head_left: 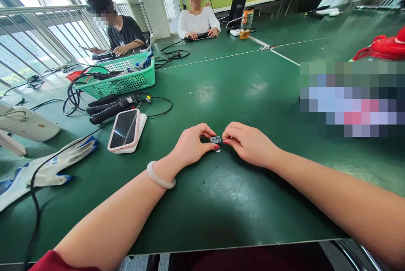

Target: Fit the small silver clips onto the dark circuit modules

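Note:
A small dark rectangular block (pixel 215 139) with pale markings on its face is pinched between the thumb and fingers of my left hand (pixel 198 142), just above the green tabletop. My right hand (pixel 245 140) is closed in a pinch at the block's right end, thumb and fingertips together. Whatever is between those right fingertips is too small to make out. Directly below the block, a tiny white scrap (pixel 218 151) lies by my left thumb. The kind of block cannot be told at this size.
Left of my hands are a phone (pixel 125 129) on a white box, a black hair-straightener-like tool (pixel 110 108), a work glove (pixel 53 165) and a black cable. Farther back stands a green basket (pixel 123 81). Two people sit across the green table (pixel 196 203); another is far right.

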A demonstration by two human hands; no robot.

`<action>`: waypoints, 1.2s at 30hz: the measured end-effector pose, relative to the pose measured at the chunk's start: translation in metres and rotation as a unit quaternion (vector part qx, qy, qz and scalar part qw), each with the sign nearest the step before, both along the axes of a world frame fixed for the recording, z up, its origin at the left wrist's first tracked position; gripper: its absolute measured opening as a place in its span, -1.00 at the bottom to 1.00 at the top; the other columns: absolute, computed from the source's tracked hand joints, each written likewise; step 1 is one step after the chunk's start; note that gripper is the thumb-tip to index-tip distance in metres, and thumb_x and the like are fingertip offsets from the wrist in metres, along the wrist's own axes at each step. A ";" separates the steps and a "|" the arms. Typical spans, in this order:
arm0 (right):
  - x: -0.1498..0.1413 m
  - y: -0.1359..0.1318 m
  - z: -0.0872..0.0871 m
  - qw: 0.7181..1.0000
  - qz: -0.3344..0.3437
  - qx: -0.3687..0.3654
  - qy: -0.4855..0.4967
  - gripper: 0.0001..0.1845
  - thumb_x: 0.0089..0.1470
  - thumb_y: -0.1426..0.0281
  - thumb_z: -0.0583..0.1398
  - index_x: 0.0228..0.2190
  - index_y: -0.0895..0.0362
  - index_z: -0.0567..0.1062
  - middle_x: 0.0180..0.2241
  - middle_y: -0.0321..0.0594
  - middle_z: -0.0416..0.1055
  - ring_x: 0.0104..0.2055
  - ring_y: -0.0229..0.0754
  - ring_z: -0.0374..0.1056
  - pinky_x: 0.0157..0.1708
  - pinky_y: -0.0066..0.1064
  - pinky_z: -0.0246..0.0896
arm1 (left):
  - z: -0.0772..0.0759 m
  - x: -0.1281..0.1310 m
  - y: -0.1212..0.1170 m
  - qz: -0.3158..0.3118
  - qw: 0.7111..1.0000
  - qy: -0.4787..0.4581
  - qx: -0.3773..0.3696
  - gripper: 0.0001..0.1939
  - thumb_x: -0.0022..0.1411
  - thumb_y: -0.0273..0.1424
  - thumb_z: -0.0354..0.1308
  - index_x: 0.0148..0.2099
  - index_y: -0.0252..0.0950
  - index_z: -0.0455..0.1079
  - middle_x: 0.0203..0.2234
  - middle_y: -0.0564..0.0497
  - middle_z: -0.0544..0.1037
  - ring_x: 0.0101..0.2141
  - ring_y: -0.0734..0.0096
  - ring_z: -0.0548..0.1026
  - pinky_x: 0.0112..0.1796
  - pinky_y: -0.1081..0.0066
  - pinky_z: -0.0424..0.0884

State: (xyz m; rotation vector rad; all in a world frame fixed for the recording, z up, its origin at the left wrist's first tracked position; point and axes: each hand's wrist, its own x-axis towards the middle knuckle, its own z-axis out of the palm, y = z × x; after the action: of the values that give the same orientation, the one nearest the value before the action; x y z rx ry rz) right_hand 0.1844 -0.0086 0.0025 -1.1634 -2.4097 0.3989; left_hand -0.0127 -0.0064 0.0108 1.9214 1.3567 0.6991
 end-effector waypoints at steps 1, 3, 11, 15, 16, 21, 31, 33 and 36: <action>-0.001 -0.001 0.001 1.000 0.001 0.007 0.019 -0.81 0.17 0.43 0.02 -0.40 0.11 0.41 -0.32 -0.21 0.37 -0.37 -0.24 0.28 -0.34 -0.40 0.16 | 0.000 0.000 -0.001 -0.006 1.000 -0.007 -0.004 -0.73 -0.09 -0.32 0.34 -0.29 -0.24 0.42 -0.39 0.07 0.55 -0.31 0.38 0.48 -0.21 0.35 0.35; -0.003 -0.003 0.002 0.999 0.007 0.023 0.038 -0.81 0.17 0.41 0.03 -0.39 0.12 0.42 -0.31 -0.21 0.37 -0.35 -0.23 0.29 -0.33 -0.40 0.18 | 0.001 0.001 -0.001 -0.020 1.000 -0.023 -0.008 -0.72 -0.10 -0.32 0.35 -0.30 -0.25 0.42 -0.39 0.07 0.55 -0.30 0.40 0.47 -0.19 0.35 0.35; -0.001 -0.003 0.002 0.994 0.008 0.044 0.103 -0.85 0.14 0.41 0.11 -0.39 0.09 0.49 -0.32 -0.24 0.41 -0.35 -0.27 0.31 -0.33 -0.43 0.19 | 0.001 0.001 0.000 -0.042 0.997 -0.065 -0.005 -0.70 -0.11 -0.35 0.36 -0.29 -0.28 0.41 -0.33 0.04 0.53 -0.24 0.38 0.47 -0.14 0.35 0.35; 0.001 -0.002 0.000 0.997 -0.002 0.023 0.078 -0.89 0.10 0.40 0.16 -0.41 0.09 0.50 -0.36 -0.28 0.41 -0.36 -0.27 0.32 -0.34 -0.43 0.18 | 0.000 -0.001 0.003 0.004 0.999 -0.022 0.039 -0.76 -0.07 -0.35 0.32 -0.29 -0.25 0.42 -0.34 0.05 0.55 -0.24 0.35 0.48 -0.13 0.31 0.35; 0.000 -0.002 -0.001 0.999 0.009 0.007 0.051 -0.91 0.09 0.39 0.18 -0.41 0.09 0.50 -0.36 -0.28 0.41 -0.35 -0.27 0.33 -0.33 -0.42 0.19 | -0.001 -0.002 0.004 0.019 0.999 -0.010 0.045 -0.77 -0.06 -0.36 0.31 -0.29 -0.24 0.42 -0.33 0.05 0.55 -0.24 0.34 0.49 -0.13 0.31 0.35; -0.007 -0.003 -0.009 0.998 0.037 -0.010 -0.041 -0.86 0.13 0.36 0.15 -0.39 0.09 0.51 -0.35 -0.30 0.42 -0.35 -0.26 0.35 -0.34 -0.40 0.19 | -0.003 -0.003 0.006 0.044 0.998 0.019 0.040 -0.81 -0.03 -0.38 0.28 -0.30 -0.23 0.42 -0.33 0.06 0.57 -0.24 0.35 0.50 -0.17 0.33 0.36; -0.013 -0.005 -0.011 0.988 0.060 0.091 -0.108 -0.80 0.21 0.44 0.04 -0.36 0.15 0.45 -0.36 -0.25 0.41 -0.39 -0.26 0.33 -0.41 -0.42 0.13 | -0.003 -0.003 0.006 0.039 0.998 0.043 0.030 -0.82 -0.03 -0.39 0.26 -0.29 -0.22 0.42 -0.33 0.08 0.56 -0.25 0.35 0.49 -0.17 0.32 0.35; -0.012 -0.006 -0.011 0.986 0.060 0.100 -0.115 -0.79 0.21 0.45 0.03 -0.37 0.16 0.44 -0.37 -0.24 0.39 -0.41 -0.27 0.31 -0.43 -0.42 0.11 | -0.003 -0.003 0.006 0.038 0.998 0.046 0.029 -0.81 -0.03 -0.39 0.27 -0.29 -0.22 0.42 -0.33 0.08 0.56 -0.25 0.35 0.49 -0.17 0.32 0.35; -0.011 -0.006 -0.011 0.985 0.048 0.125 -0.113 -0.78 0.21 0.45 0.02 -0.39 0.16 0.44 -0.38 -0.24 0.38 -0.44 -0.27 0.28 -0.47 -0.43 0.09 | -0.003 -0.003 0.005 0.032 0.998 0.048 0.030 -0.80 -0.04 -0.37 0.28 -0.29 -0.22 0.42 -0.34 0.08 0.56 -0.24 0.35 0.48 -0.17 0.32 0.34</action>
State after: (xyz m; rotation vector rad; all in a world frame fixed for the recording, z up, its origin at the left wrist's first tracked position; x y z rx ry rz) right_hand 0.1736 -0.0143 -0.0086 -1.0309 -2.6255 -0.0109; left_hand -0.0153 -0.0014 0.0075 1.9891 1.4787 0.6932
